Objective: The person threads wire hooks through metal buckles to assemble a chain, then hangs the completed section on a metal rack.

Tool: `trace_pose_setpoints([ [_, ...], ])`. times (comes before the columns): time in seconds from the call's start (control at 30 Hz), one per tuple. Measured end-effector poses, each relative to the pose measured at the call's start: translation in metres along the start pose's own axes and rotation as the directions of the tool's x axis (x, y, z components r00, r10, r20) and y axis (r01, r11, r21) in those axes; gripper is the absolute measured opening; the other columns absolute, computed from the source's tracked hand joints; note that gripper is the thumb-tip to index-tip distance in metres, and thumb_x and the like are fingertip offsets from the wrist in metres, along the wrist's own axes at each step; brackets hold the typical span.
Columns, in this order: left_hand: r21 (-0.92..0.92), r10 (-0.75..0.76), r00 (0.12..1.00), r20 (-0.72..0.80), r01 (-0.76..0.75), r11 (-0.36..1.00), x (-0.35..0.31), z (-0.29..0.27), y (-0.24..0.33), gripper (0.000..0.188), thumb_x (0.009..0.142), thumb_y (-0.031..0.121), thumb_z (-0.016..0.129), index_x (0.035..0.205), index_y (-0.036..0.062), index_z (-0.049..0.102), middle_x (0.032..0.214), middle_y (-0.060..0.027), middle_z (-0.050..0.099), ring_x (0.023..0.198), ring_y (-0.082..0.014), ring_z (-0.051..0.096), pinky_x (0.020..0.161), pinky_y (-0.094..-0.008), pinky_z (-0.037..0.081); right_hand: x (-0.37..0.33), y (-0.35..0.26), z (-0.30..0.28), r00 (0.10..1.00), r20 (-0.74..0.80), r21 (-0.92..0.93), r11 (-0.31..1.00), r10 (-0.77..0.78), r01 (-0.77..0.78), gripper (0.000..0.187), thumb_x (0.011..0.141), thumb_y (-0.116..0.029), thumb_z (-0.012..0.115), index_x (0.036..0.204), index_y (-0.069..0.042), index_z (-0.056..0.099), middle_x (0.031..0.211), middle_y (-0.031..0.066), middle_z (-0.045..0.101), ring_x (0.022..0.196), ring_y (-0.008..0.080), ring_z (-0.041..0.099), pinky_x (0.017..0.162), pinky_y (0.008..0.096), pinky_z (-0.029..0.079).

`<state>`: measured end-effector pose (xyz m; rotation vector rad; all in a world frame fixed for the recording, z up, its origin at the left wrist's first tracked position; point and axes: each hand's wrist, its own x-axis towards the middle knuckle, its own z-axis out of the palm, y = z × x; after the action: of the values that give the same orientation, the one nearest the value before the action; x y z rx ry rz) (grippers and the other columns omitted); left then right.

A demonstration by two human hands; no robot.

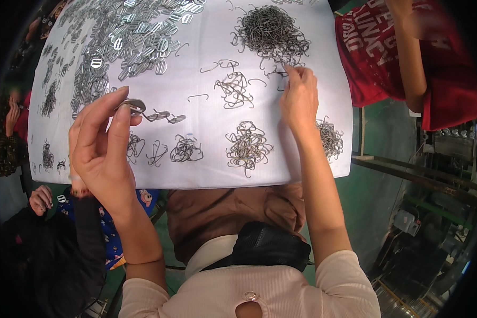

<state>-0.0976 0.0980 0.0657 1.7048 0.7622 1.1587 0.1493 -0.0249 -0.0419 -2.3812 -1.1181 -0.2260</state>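
Observation:
Raised over the left part of the table, my left hand (103,151) pinches a flat metal slide buckle (136,105) between thumb and fingertips. Just beyond it, a short row of buckles (164,115) lies on the white cloth. My right hand (301,98) is at the near edge of a big heap of bent wire hooks (270,33). Its thumb and forefinger are closed at a wire hook (276,73), partly hidden by the fingers. Left of that hand, a looser group of hooks (234,89) is spread out.
A large pile of slide buckles (132,40) covers the far left. Smaller hook heaps (249,147) sit along the near edge of the white table (209,177). A person in a red shirt (376,53) is at the right; another in dark sleeves (53,249) is at the left.

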Motion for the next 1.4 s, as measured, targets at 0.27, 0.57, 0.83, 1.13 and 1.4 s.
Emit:
trace_pose_setpoints([
  [0.27,0.014,-0.016,1.000,0.007,0.016,1.000,-0.001,0.000,-0.003,0.021,0.084,-0.002,0.055,0.104,-0.0070,0.059,0.099,-0.0117,0.060,0.082,-0.0130,0.058,0.070,-0.0247,0.049,0.007,0.009,0.002,0.972,0.187,0.079,0.989,-0.140,0.127,0.034,0.071,0.004,0.053,0.101,-0.008,0.063,0.106,0.0091,0.056,0.101,0.0263,0.052,0.085,0.0387,0.039],
  [0.57,-0.034,-0.006,1.000,-0.026,0.006,0.999,-0.003,0.004,-0.002,0.021,0.084,-0.003,0.055,0.104,-0.0071,0.060,0.097,-0.0111,0.060,0.081,-0.0125,0.058,0.069,-0.0240,0.049,0.027,-0.014,0.000,0.953,0.304,0.201,0.977,0.006,-0.071,0.011,0.075,-0.011,0.064,0.084,-0.006,0.066,0.085,0.0086,0.061,0.075,0.0226,0.060,0.067,0.0333,0.046],
  [0.83,-0.053,-0.013,0.999,-0.032,0.012,0.999,-0.004,0.003,0.004,0.020,0.083,-0.004,0.056,0.101,-0.0061,0.061,0.097,-0.0100,0.059,0.080,-0.0117,0.056,0.068,-0.0235,0.049,0.044,-0.028,0.009,0.886,0.458,-0.038,0.998,0.067,-0.056,0.012,0.076,-0.019,0.062,0.084,-0.011,0.067,0.093,0.0113,0.062,0.086,0.0283,0.061,0.074,0.0384,0.047],
  [1.13,-0.082,-0.023,0.999,-0.046,0.019,0.996,-0.006,0.002,0.003,0.018,0.082,-0.004,0.056,0.100,-0.0054,0.062,0.098,-0.0099,0.057,0.080,-0.0110,0.055,0.067,-0.0229,0.049,0.035,0.037,-0.021,0.916,0.356,0.155,0.955,0.185,-0.253,0.014,0.079,-0.010,0.058,0.091,-0.010,0.066,0.085,0.0102,0.060,0.077,0.0242,0.059,0.070,0.0345,0.047],
  [1.4,-0.077,-0.004,1.000,-0.022,0.002,0.997,-0.007,0.005,0.005,0.018,0.082,-0.004,0.056,0.100,-0.0058,0.062,0.098,-0.0100,0.058,0.079,-0.0110,0.056,0.067,-0.0229,0.049,0.024,0.014,-0.013,0.915,0.386,0.344,0.939,-0.118,-0.025,0.023,0.077,0.002,0.056,0.091,-0.013,0.067,0.086,0.0090,0.056,0.078,0.0238,0.058,0.070,0.0336,0.047],
])
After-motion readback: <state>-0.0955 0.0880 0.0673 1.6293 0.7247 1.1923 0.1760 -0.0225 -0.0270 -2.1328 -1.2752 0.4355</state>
